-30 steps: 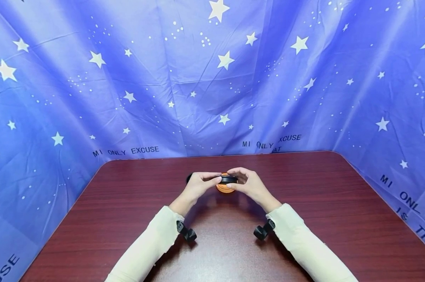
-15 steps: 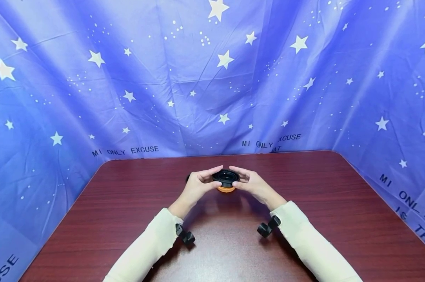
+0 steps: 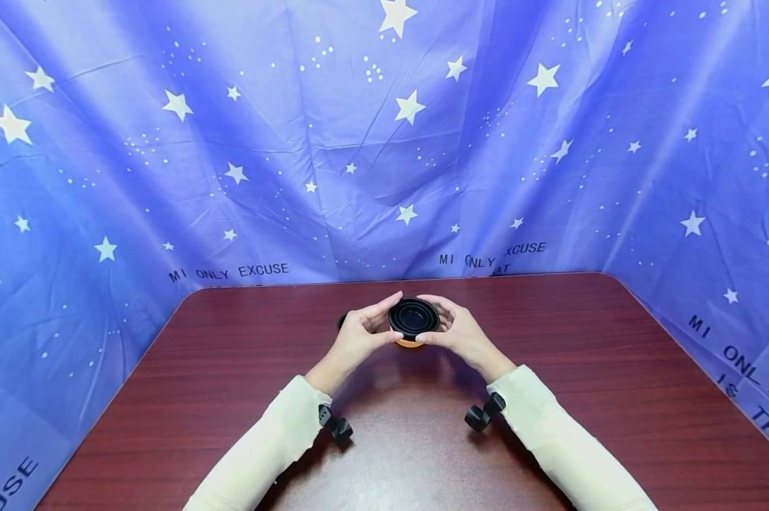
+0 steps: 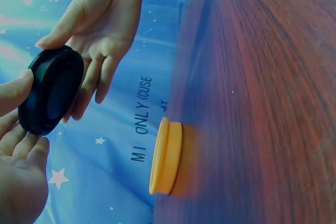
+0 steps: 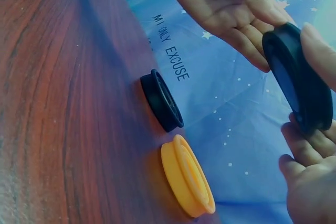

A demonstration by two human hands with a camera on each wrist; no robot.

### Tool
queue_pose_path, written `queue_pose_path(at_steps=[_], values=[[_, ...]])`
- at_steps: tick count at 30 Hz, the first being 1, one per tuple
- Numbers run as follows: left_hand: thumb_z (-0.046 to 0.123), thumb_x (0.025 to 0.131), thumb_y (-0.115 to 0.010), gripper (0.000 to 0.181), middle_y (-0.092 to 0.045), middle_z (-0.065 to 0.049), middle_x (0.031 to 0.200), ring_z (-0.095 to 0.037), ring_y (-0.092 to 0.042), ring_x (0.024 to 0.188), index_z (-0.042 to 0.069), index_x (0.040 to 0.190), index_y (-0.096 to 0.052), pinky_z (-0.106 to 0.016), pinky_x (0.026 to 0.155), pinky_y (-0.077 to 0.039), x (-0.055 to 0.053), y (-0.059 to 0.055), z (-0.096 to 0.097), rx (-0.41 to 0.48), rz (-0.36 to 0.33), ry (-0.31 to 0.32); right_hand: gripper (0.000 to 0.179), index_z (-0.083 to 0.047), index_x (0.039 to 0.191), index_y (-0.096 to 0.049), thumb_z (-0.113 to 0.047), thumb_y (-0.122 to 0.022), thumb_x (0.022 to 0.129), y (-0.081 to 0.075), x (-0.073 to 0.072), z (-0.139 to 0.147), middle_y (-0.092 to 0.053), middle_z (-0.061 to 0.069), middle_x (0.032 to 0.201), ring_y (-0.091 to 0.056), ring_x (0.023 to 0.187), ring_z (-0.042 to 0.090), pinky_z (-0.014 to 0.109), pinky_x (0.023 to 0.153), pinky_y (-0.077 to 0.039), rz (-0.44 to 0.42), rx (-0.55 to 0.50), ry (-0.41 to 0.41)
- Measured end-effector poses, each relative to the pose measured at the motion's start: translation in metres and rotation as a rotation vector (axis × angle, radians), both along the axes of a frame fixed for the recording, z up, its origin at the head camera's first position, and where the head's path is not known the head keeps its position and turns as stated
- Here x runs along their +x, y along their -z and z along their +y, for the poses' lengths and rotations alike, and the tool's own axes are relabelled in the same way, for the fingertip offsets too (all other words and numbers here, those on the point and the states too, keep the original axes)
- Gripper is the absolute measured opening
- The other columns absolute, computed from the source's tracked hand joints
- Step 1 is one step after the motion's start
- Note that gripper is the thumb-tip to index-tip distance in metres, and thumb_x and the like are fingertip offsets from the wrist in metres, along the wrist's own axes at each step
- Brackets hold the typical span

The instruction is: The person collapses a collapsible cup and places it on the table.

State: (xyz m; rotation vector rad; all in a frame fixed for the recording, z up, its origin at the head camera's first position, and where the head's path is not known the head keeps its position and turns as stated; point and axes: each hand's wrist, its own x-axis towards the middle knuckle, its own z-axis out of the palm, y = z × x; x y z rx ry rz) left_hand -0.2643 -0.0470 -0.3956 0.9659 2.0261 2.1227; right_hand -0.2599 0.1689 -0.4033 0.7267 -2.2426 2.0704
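Note:
Between both hands is a black collapsible cup (image 3: 413, 317), folded flat, its concentric rings facing the head camera. My left hand (image 3: 354, 339) pinches its left side, thumb at the near rim and fingers at the far side. On the opposite side my right hand (image 3: 466, 336) grips it the same way. In the left wrist view the black cup (image 4: 51, 90) is held up off the table. Below it an orange collapsible cup (image 5: 188, 177), also flat, sits on the table; the head view shows only its front edge.
A second flat black cup (image 5: 160, 100) stands on the table beside the orange one, mostly hidden behind the left hand in the head view. The dark red wooden table (image 3: 397, 440) ends at a blue star-patterned curtain (image 3: 333, 142).
The held black cup has risen a little above the orange cup and tipped, so its ringed face now points toward the head camera. Both hands have kept hold and turned with it.

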Motion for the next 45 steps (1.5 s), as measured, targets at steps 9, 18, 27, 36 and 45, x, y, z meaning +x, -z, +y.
queue_pose_path(at_steps=[9,18,27,36,45], values=[[-0.003,0.08,-0.071,0.061,-0.049,-0.009,0.139,-0.027,-0.043,0.129,0.001,0.136,-0.048,-0.033,0.107,-0.033,-0.005,0.007,-0.016,-0.083,0.048,-0.07,0.07,-0.004,0.134,-0.048,-0.002,-0.08,0.071,0.003,0.0,0.012,-0.055,0.016,0.13,-0.054,0.115,0.019,0.018,0.091,-0.044,0.054,0.076,0.151],[-0.002,0.081,-0.07,0.059,-0.048,-0.01,0.14,-0.033,-0.041,0.13,0.003,0.136,-0.049,-0.046,0.106,-0.032,-0.007,0.016,-0.047,-0.127,0.0,-0.129,0.07,-0.001,0.133,-0.048,-0.007,-0.082,0.071,0.019,-0.003,0.041,-0.056,0.018,0.129,-0.051,0.119,0.028,0.01,0.089,-0.039,0.036,0.159,0.296],[-0.004,0.082,-0.067,0.055,-0.049,-0.019,0.137,-0.036,-0.044,0.127,-0.002,0.135,-0.049,-0.055,0.102,-0.033,0.004,0.002,-0.071,-0.19,-0.045,-0.176,0.071,0.002,0.132,-0.047,-0.014,-0.082,0.072,0.03,-0.009,0.068,-0.055,0.023,0.128,-0.05,0.119,0.034,0.039,0.1,-0.039,-0.056,0.323,0.41],[-0.002,0.083,-0.067,0.055,-0.048,-0.021,0.136,-0.039,-0.041,0.128,-0.005,0.134,-0.047,-0.055,0.101,-0.035,0.008,-0.008,-0.089,-0.24,-0.08,-0.207,0.073,0.005,0.131,-0.047,-0.019,-0.082,0.072,0.033,-0.016,0.084,-0.053,0.026,0.128,-0.047,0.116,0.036,0.047,0.098,-0.036,-0.072,0.513,0.358],[0.002,0.082,-0.07,0.056,-0.049,-0.018,0.137,-0.036,-0.048,0.123,0.002,0.135,-0.051,-0.053,0.102,-0.035,-0.008,0.002,-0.113,-0.323,0.027,-0.271,0.078,0.008,0.136,-0.038,-0.019,-0.08,0.075,0.033,-0.024,0.102,-0.045,0.032,0.133,-0.039,0.125,0.044,0.055,0.102,-0.033,-0.094,0.624,0.179]])
